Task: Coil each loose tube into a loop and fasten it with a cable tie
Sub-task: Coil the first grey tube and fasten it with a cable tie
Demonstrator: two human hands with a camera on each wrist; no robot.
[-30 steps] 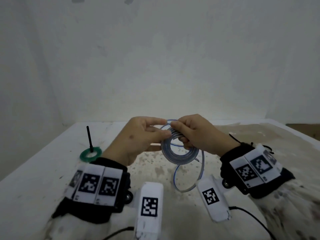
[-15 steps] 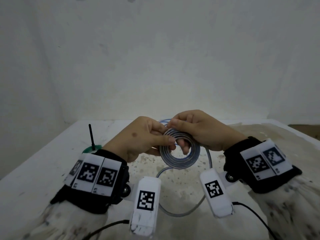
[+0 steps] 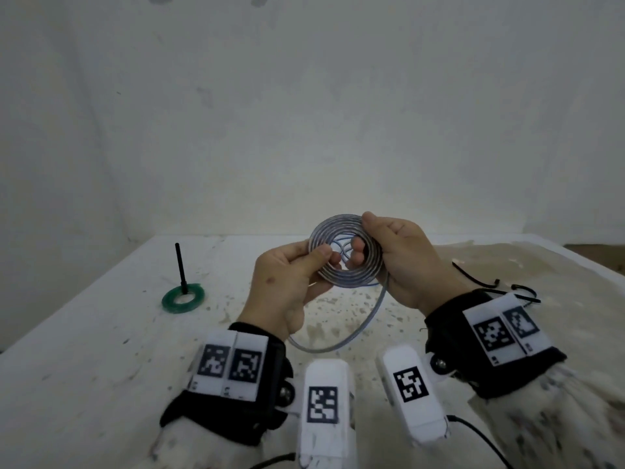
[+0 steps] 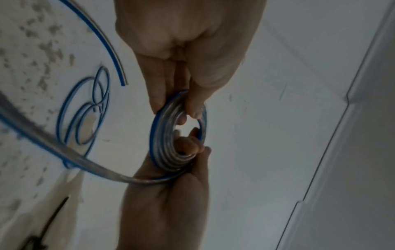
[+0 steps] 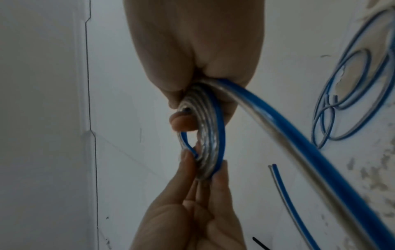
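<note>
A clear tube with a blue stripe is wound into a flat coil (image 3: 345,280) of several turns, held upright above the table. My left hand (image 3: 326,260) pinches the coil's left side between thumb and fingers. My right hand (image 3: 363,236) grips the right side, thumb on the top rim and fingers through the centre. The tube's loose tail (image 3: 368,319) leaves my right hand and sags in an arc toward my left wrist. In the wrist views the coil (image 4: 169,135) (image 5: 210,135) sits between the left hand (image 4: 175,104) (image 5: 205,167) and the right hand (image 4: 192,152) (image 5: 198,101).
Another blue-striped tube (image 4: 85,111) (image 5: 352,94) lies in loose loops on the speckled table (image 3: 101,350). Black cable ties (image 3: 490,284) lie at the right, behind my right wrist. A green tape ring (image 3: 182,299) with an upright black stick (image 3: 180,265) stands at the left. White walls close the back and left.
Both hands have lifted the coil and turned its face toward me. My right hand shifted from the coil's top to its right side, and the hanging tail swung left.
</note>
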